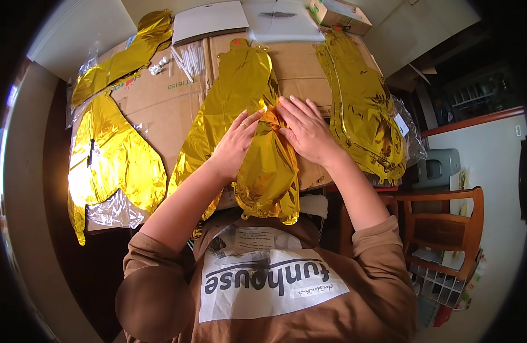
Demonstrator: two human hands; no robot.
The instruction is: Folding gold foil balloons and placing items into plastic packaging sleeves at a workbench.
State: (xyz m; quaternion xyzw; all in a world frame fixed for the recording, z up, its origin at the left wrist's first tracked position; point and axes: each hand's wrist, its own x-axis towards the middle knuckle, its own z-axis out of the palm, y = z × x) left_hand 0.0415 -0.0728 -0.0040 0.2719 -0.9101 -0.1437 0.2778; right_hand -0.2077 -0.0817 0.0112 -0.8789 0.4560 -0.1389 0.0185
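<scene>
In front of me a flat gold foil balloon (246,74) lies lengthwise on the cardboard, its lower end hanging toward my lap. My left hand (239,140) rests on its middle, fingers stretched out over the shiny film. Just to the right, my right hand (309,131) lies with its fingers extended and a little apart, along the balloon's creased right edge. Between the two hands the foil is folded and shows an orange sheen. Neither hand is closed round anything that I can see.
More flat gold foil balloons lie at the near left (123,148), far left (126,60) and right (360,97). Clear plastic straws (189,60) and a white box (211,22) are at the back, beside an open carton (340,16). A wooden chair (472,228) stands right.
</scene>
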